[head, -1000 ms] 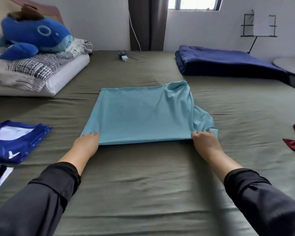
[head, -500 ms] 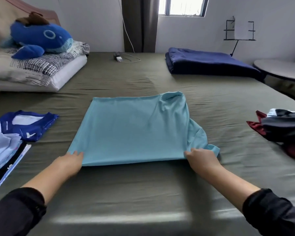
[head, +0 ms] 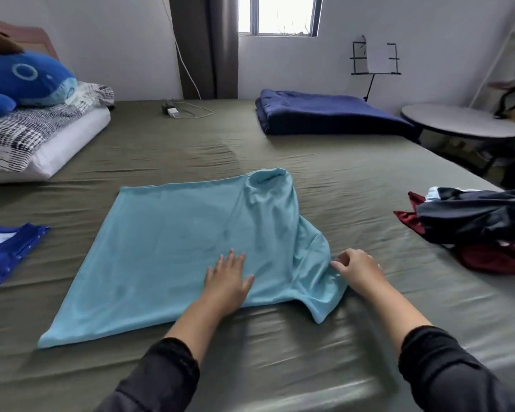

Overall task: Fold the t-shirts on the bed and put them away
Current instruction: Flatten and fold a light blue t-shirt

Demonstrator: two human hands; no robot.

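The tee (head: 173, 248) is lying half-folded mid-bed (head: 250, 144). The left hand (head: 228, 281) is pressing it flat, fingers spread; the right hand (head: 359, 270) is pinching the sleeve (head: 318, 281). Risk: pulling too hard is likely to drag the fold askew.

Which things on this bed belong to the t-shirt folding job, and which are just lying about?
Belongs to the job:
light blue cotton t-shirt
left hand
right hand
dark unfolded clothes heap
royal blue folded shirt

Lying about:
blue plush whale
navy folded blanket
white charger cable
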